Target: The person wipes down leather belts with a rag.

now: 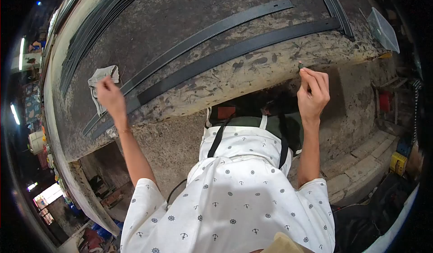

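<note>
Two long dark straps lie along the stained worktable [252, 68]. The farther strap [216, 27] has a stitched or toothed edge, and the nearer strap [239, 51] is plain. My left hand [110, 97] is closed and slightly blurred, over the near straps and beside a crumpled grey cloth [100, 76]; what it holds, if anything, is hidden. At the table's front edge, my right hand [313, 91] is raised and pinches a small dark piece with a reddish tip [301, 65] between thumb and fingertips.
A bundle of dark strips [90, 25] lies at the table's far left. More strips [334, 9] are at the far right, near a clear plastic container [383, 30]. A yellow box [398, 164] stands low on the right.
</note>
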{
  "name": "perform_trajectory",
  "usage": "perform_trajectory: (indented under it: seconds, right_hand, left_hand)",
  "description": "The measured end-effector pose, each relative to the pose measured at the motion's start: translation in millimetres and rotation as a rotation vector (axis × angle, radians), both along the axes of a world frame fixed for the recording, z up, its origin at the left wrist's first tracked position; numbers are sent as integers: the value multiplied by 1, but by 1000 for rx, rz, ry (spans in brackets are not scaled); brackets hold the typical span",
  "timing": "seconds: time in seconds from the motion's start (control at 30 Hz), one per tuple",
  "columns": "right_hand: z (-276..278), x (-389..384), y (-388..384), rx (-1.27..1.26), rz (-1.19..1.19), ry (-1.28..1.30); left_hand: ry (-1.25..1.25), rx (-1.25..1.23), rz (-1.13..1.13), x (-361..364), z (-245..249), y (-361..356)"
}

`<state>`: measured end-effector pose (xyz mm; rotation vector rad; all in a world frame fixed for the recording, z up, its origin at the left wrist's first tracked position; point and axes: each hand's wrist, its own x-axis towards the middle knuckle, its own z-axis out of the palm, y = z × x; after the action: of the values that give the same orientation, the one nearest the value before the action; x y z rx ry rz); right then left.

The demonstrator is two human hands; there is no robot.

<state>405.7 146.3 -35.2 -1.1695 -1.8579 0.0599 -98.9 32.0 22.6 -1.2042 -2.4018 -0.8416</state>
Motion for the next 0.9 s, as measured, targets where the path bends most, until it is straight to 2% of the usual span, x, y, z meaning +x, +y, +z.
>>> perform_trajectory:
  seconds: [0.03,0.1,0.13,0.17,0.23,0.27,0.3,0.4,0.43,0.5,0.57,0.7,0.77,0.83,0.9]
  right_hand:
    - [3,0,1,1,7,0]
    - [7,-1,-2,105,-62,68]
    - [3,2,3,31,-37,-6]
    - [4,3,1,28,-37,-8]
    - [9,0,2,-23,-39,111]
    - [12,1,2,-28,-79,192]
    - [14,-1,-4,-240,-191,472]
    - [4,14,15,-320,-83,960]
    - [0,23,18,-336,-69,959]
    - [-6,37,26,-580,-209,635]
    - [-1,51,28,-541,-150,953]
    - [20,57,34,-452,-47,1152]
    - [38,9,28,-450,-55,1132]
    - [43,-35,30,-505,118,1050]
    - [47,-94,30,-561,148,931]
  left_hand:
    - [59,111,30,-14,3,-1]
    - [56,173,62,-21,12,-7]
    - [50,240,83,-22,16,-7]
    - [49,237,84,-17,15,-10]
    - [37,78,-41,5,13,-12]
    - [-36,55,-98,18,7,-13]
    - [-84,-14,-134,47,12,-11]
    - [-151,-61,-302,83,-4,-11]
    - [-161,-77,-323,94,-5,-11]
    - [-148,-73,-342,103,-12,-13]
    - [-99,-89,-357,104,-19,-16]
    - [-70,-172,-387,107,-20,-12]
    - [-79,-166,-390,110,-21,-5]
    - [-89,-150,-402,111,-27,2]
    - [-163,-101,-430,111,-33,7]
